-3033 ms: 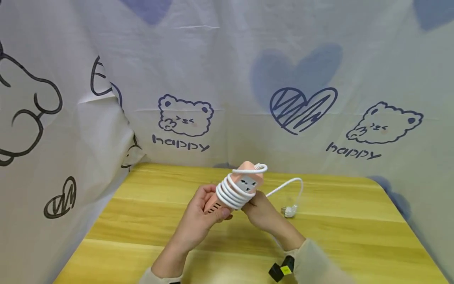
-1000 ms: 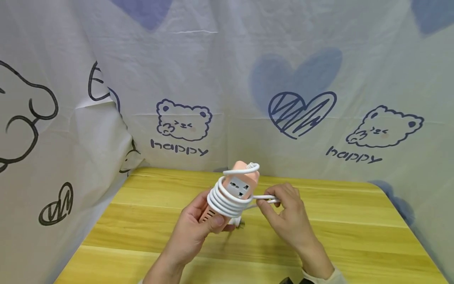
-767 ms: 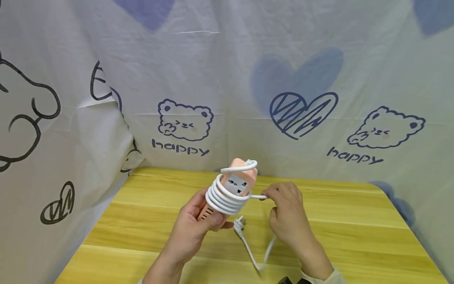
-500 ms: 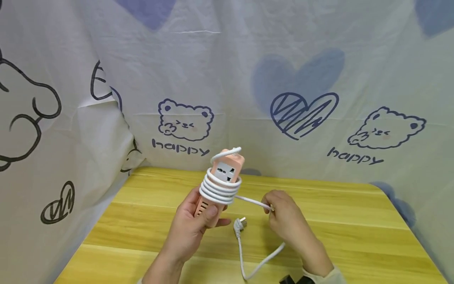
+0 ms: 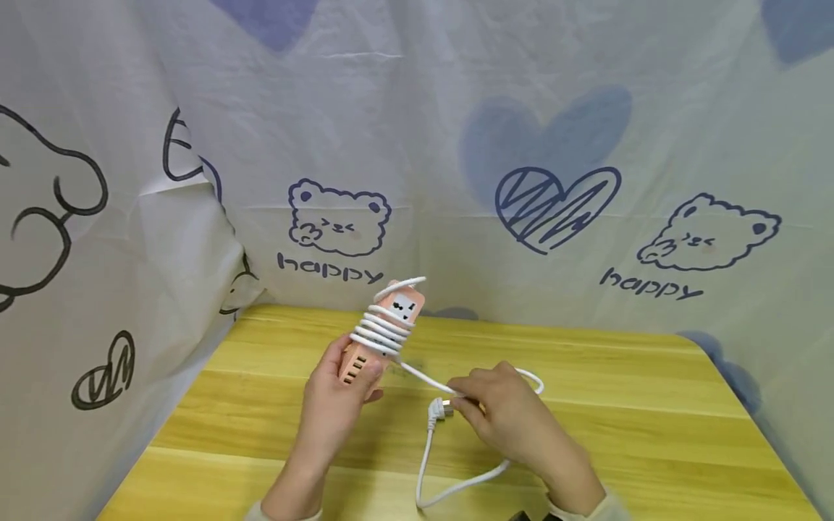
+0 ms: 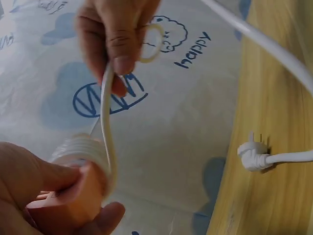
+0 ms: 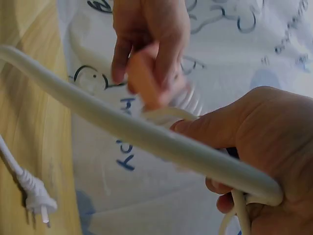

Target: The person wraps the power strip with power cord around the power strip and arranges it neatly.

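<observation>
Lower centre of frame: peach power strip, white cord coiled round it, gripped by my left hand; right hand pinches cord. Yellow wood-grain table, bear-print cloth behind.

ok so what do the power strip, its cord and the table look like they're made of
Power strip: probably hard plastic, matte peach, judging by its smooth, moulded-looking body. Cord: likely soft plastic or rubber sheathing, smooth and white, since it bends into coils. Table: wood or printed laminate, slightly glossy; the grain shows, but not which.
</observation>
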A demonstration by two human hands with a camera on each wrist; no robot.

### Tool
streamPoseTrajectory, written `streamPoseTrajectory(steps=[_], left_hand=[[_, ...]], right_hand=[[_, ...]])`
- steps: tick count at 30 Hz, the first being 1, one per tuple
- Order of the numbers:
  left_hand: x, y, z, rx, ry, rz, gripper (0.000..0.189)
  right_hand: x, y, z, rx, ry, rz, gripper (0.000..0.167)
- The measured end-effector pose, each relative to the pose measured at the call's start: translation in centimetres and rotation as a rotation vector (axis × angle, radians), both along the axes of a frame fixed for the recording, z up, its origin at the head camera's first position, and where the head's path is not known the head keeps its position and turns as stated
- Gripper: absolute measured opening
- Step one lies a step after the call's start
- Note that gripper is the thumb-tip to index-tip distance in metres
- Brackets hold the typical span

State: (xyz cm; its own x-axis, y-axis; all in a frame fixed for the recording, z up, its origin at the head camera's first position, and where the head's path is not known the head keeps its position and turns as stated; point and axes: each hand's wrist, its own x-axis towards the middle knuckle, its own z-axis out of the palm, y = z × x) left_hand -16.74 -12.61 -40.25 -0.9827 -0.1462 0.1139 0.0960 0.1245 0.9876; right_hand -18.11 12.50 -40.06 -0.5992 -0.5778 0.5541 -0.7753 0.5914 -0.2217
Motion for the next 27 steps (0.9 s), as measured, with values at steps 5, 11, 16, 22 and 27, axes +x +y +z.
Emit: streamPoseTrajectory(steps=[5, 11, 16, 22, 27], left_hand=[[1.0, 1.2, -0.3, -0.659, 0.033, 0.060, 0.063], [2.4, 1.5, 0.2, -0.994, 0.072, -0.299, 0.054], [2.4, 0.0, 0.8, -0.843, 0.040, -0.675, 0.048], [1.6, -2.2, 0.9, -0.636, 0.060, -0.895, 0.052], [1.7, -3.0, 1.1, -0.645, 0.220, -0.956, 0.049]], right_hand=[[1.1, -1.2, 0.4, 0.148, 0.317, 0.059, 0.006], [1.1, -0.8, 0.8, 0.089, 0.324, 0.002, 0.026], [0.0, 0.1, 0.2, 0.045, 0.267, -0.007, 0.017], [-1.1, 1.2, -0.5, 0.057, 0.146, -0.017, 0.018], [-1.7, 1.9, -1.1, 0.137, -0.022, -0.115, 0.037]])
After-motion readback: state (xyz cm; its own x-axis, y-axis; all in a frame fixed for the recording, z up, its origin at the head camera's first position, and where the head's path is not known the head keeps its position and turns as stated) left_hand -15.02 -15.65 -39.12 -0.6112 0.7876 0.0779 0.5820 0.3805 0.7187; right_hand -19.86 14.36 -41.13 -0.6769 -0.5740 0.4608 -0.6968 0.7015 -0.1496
